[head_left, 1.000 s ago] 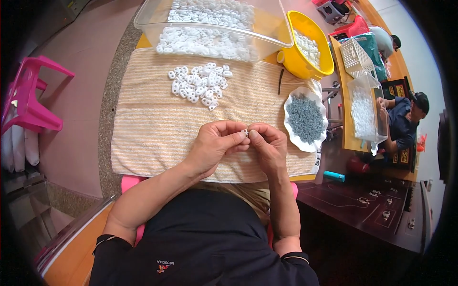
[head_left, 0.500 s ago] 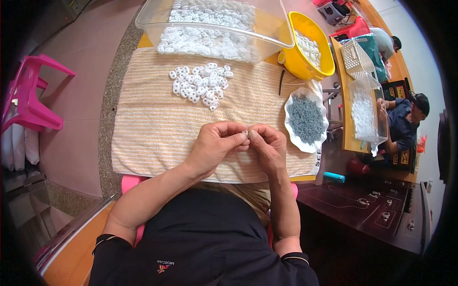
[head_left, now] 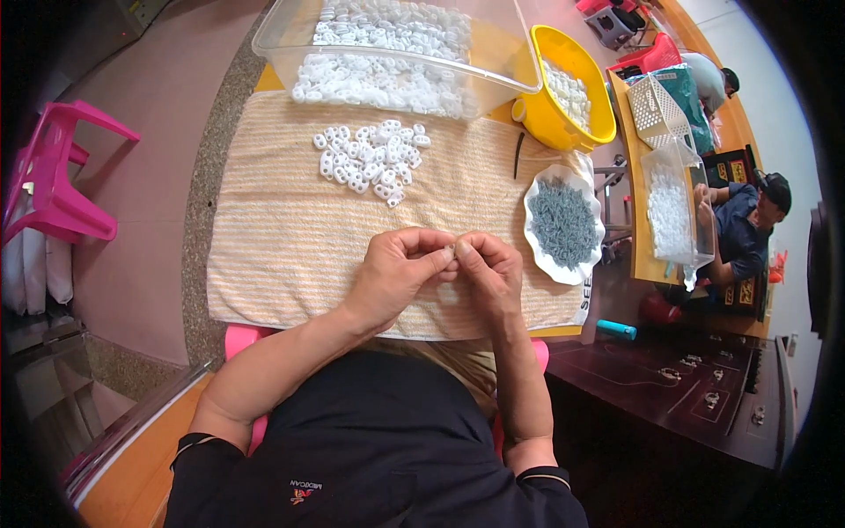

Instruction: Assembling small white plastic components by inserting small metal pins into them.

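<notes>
Both hands meet near the towel's (head_left: 290,238) front edge: left hand (head_left: 400,268) and right hand (head_left: 488,268) pinch one tiny white piece (head_left: 451,253) together (barely visible), loose white pieces (head_left: 370,160) heaped toward the back edge

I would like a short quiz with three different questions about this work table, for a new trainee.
1. True or false: the left hand and right hand meet over the striped towel.
2. What lies in the white scalloped dish? A) grey small parts B) red beads C) water
3. Fill in: the loose pile of white pieces lies on the ____.

Key: 1 true; 2 A; 3 towel.
</notes>
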{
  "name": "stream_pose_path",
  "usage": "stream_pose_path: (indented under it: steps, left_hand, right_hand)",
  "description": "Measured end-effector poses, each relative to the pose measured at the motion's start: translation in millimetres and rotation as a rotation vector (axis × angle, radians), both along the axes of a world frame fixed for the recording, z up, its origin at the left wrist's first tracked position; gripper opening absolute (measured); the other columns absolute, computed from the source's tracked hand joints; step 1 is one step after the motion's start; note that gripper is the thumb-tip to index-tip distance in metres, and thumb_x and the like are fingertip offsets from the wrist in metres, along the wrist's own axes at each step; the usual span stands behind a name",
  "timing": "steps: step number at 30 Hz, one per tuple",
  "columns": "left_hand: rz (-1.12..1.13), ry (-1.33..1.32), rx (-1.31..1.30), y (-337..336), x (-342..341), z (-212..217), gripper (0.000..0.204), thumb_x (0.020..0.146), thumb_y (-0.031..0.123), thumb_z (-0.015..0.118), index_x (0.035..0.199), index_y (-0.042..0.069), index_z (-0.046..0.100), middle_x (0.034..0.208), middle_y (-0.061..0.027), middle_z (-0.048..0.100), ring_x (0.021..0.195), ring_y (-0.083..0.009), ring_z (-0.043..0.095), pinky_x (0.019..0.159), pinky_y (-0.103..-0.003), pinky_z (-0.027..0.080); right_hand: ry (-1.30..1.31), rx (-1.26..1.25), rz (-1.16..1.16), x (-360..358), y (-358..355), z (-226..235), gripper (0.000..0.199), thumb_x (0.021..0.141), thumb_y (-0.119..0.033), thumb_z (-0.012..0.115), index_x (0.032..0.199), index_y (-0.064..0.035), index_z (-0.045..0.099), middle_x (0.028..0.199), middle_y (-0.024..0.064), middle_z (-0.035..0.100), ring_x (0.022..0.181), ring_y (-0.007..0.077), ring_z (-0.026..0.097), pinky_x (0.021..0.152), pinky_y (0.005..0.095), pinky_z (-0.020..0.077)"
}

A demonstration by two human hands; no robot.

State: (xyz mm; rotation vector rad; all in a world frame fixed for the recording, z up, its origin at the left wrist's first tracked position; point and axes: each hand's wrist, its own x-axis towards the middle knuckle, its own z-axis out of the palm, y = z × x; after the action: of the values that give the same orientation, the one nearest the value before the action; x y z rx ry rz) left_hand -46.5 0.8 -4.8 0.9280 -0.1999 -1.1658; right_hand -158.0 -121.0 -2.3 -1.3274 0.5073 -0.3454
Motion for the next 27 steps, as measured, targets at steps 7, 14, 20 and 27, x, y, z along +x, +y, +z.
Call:
stream_pose_path:
  steps: [7,14,20,27]
  left_hand:
    - [0.003,0.03,0.001,-0.1,5.3,-1.5,0.018,0.09,0.002,0.062,0.106,-0.004,0.062,0.094,-0.0089,0.067,0.082,-0.0121,0.065,0.077,-0.026,0.057]
    - [-0.002,0.03,-0.017,-1.2,9.1,-0.2,0.018,0.089,0.002,0.062,0.106,-0.004,0.061,0.093,-0.0093,0.067,0.082,-0.0127,0.066,0.076,-0.026,0.057]
    - [-0.017,0.042,-0.017,-0.6,10.6,0.7,0.018,0.089,0.002,0.063,0.105,-0.004,0.062,0.092,-0.0091,0.067,0.08,-0.0125,0.066,0.075,-0.025,0.057]
    - [-0.043,0.03,-0.028,-0.7,10.5,1.3,0.016,0.088,0.002,0.063,0.104,-0.004,0.062,0.092,-0.0086,0.067,0.08,-0.0122,0.066,0.075,-0.025,0.057]
  right_hand:
    - [-0.018,0.044,-0.018,0.2,-0.1,-1.7,0.014,0.095,-0.008,0.058,0.099,0.0037,0.064,0.09,0.0051,0.067,0.079,0.0083,0.06,0.073,0.0213,0.0494]
    - [-0.022,0.196,-0.033,0.4,0.1,0.3,0.014,0.093,-0.006,0.059,0.1,0.0045,0.064,0.091,0.0074,0.067,0.078,0.0109,0.063,0.071,0.0224,0.0515]
    - [0.004,0.171,-0.041,-2.7,-3.8,-4.1,0.013,0.092,-0.006,0.06,0.1,0.0045,0.063,0.09,0.0074,0.067,0.074,0.0102,0.062,0.067,0.0217,0.0516]
    - [-0.037,0.169,-0.049,-4.1,-3.7,-5.2,0.013,0.091,-0.003,0.061,0.1,0.0049,0.063,0.092,0.0079,0.066,0.079,0.011,0.062,0.072,0.0224,0.0514]
